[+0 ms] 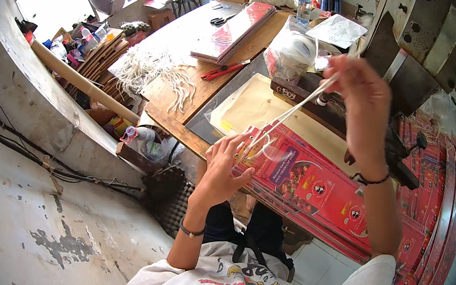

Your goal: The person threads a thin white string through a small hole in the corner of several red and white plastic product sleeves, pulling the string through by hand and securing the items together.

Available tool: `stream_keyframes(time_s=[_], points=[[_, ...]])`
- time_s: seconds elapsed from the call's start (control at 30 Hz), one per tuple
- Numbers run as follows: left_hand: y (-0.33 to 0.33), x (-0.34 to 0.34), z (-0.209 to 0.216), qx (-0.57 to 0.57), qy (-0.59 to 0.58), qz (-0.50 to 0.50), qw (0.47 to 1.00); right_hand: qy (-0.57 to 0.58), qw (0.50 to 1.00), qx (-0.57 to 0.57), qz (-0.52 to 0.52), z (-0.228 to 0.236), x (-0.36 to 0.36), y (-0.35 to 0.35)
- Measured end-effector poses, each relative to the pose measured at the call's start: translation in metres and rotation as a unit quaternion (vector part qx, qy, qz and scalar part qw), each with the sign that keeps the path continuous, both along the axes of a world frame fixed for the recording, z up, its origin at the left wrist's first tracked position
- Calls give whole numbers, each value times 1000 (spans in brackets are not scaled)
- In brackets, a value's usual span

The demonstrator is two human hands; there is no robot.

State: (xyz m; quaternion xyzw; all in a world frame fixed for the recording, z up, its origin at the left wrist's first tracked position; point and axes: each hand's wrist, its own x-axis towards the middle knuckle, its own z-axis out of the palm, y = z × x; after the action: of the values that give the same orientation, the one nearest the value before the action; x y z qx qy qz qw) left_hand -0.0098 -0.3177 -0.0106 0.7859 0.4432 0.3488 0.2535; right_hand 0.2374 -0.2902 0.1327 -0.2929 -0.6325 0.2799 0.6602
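Observation:
My right hand (362, 112) is raised over the bench, its fingers closed on white cord (299, 107). The doubled cord runs taut down and left to the end of a stack of red printed boards (316, 186), where a loose loop lies on top. At that end, my left hand (218, 167) grips the boards' edge, fingers over the top and thumb apart on the near side. The stack lies slanted across the bench's near edge in clear, shiny wrapping. Behind the stack is a pale yellow sheet (246, 101).
A dark metal machine (425, 48) stands at right, above more stacked red boards (435, 215). White cords (158, 76) hang over the table's left side. Red-handled cutters (224, 71), black scissors (219, 20), a plastic bag (290, 51) and a bottle (305, 3) lie or stand beyond. Another person sits far left.

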Motion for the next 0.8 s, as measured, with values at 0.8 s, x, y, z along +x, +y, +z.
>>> stream_keyframes(time_s=[0.8], points=[[0,18,23,94,79,-71,990,-144,981,-16,-129,43,55,-49]])
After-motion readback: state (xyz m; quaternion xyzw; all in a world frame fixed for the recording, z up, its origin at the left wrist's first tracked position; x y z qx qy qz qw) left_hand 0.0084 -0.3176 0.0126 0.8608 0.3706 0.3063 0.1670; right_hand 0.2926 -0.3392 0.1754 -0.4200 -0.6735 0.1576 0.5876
